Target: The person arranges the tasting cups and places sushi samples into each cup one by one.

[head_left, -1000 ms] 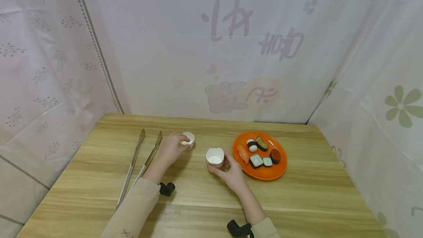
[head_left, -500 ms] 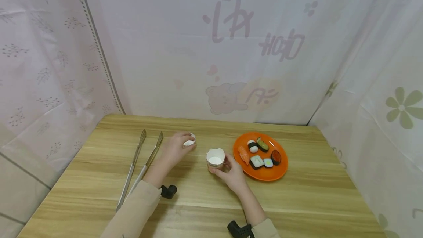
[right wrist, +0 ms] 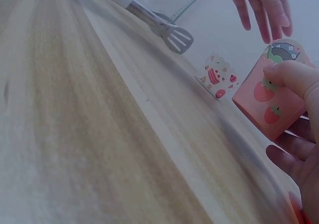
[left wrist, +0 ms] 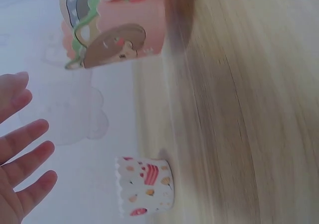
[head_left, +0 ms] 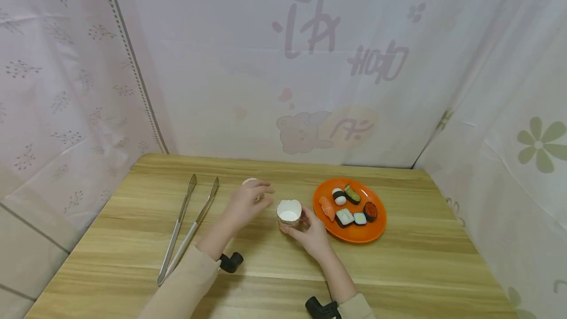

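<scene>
My right hand [head_left: 315,235] grips a pink paper baking cup [head_left: 289,218], upright with its scalloped rim up. A bear picture decorates the pink cup's side in the left wrist view, and strawberries show in the right wrist view, where the thumb [right wrist: 286,77] presses its side. A white paper baking cup [left wrist: 147,186] with cake prints stands on the table behind. In the head view my left hand [head_left: 248,203] covers most of that white cup. The left wrist view shows my left fingers spread and apart from both cups, holding nothing.
Metal tongs [head_left: 178,221] lie spread at the left of the wooden table [head_left: 421,270]. An orange plate [head_left: 354,236] with several sushi pieces [head_left: 344,217] sits to the right of the pink cup. Printed curtains [head_left: 212,63] stand behind and at both sides.
My left hand has let go of the white baking cup and moved right, toward the pink cup. The right hand keeps its hold on the pink cup in about the same place.
</scene>
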`<state>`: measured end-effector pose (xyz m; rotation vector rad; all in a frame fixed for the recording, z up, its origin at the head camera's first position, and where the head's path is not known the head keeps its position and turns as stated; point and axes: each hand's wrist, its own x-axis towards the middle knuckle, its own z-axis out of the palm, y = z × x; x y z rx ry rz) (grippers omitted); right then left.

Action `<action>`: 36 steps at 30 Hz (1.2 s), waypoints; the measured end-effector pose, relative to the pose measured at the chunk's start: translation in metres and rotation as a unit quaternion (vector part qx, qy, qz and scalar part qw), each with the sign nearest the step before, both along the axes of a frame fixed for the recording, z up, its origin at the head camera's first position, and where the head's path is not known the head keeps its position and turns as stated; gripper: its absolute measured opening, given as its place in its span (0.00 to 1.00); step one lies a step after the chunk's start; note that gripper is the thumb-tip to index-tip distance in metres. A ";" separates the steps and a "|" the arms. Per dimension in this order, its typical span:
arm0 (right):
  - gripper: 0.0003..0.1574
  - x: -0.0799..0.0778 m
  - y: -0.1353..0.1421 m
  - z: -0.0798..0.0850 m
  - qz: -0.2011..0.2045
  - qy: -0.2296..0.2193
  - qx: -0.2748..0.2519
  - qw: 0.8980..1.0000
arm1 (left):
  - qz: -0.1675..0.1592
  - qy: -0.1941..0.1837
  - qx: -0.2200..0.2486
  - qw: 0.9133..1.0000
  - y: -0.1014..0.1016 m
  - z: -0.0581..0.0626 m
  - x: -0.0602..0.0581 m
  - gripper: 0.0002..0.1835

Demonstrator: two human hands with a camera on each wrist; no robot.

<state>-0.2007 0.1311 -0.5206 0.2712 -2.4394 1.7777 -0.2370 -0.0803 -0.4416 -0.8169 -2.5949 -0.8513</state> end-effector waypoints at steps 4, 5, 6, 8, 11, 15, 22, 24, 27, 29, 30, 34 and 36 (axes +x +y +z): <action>0.43 0.000 0.001 -0.003 0.003 0.007 -0.004 1.000 | -0.029 -0.016 0.006 0.999 0.004 0.003 0.006 0.16; 0.43 0.000 0.001 -0.003 0.005 0.008 -0.006 1.000 | -0.033 -0.018 0.004 0.999 0.005 0.003 0.007 0.16; 0.42 0.001 0.001 -0.003 0.006 0.007 -0.007 1.000 | -0.038 -0.018 0.004 0.999 0.006 0.003 0.008 0.16; 0.42 0.001 0.001 -0.003 0.008 0.001 -0.012 1.000 | -0.043 -0.012 0.003 0.999 0.007 0.004 0.010 0.15; 0.42 0.002 0.001 -0.003 0.013 -0.007 -0.016 1.000 | -0.049 0.000 -0.002 0.999 0.009 0.004 0.013 0.15; 0.41 0.002 0.000 -0.001 0.019 -0.014 -0.017 1.000 | -0.060 0.003 -0.011 0.998 0.012 0.004 0.017 0.15; 0.39 0.011 -0.003 0.019 0.041 -0.005 -0.038 0.998 | -0.085 0.015 -0.036 0.996 0.019 0.004 0.024 0.12; 0.39 0.014 -0.004 0.024 0.043 -0.004 -0.033 0.999 | -0.089 0.017 -0.041 0.995 0.021 0.003 0.026 0.11; 0.39 0.015 -0.004 0.026 0.043 -0.005 -0.028 0.999 | -0.088 0.015 -0.055 0.995 0.022 -0.001 0.026 0.11; 0.39 0.016 -0.004 0.027 0.042 -0.002 -0.021 0.999 | -0.087 0.014 -0.065 0.994 0.023 -0.002 0.027 0.12; 0.39 0.016 -0.004 0.027 0.042 0.000 -0.019 0.999 | -0.087 0.014 -0.070 0.994 0.023 -0.003 0.027 0.12; 0.39 0.017 -0.005 0.028 0.041 0.004 -0.010 0.999 | -0.089 0.019 -0.080 0.993 0.024 -0.004 0.027 0.13; 0.40 0.017 -0.005 0.029 0.037 -0.001 -0.002 0.999 | -0.089 0.025 -0.086 0.992 0.024 -0.005 0.028 0.13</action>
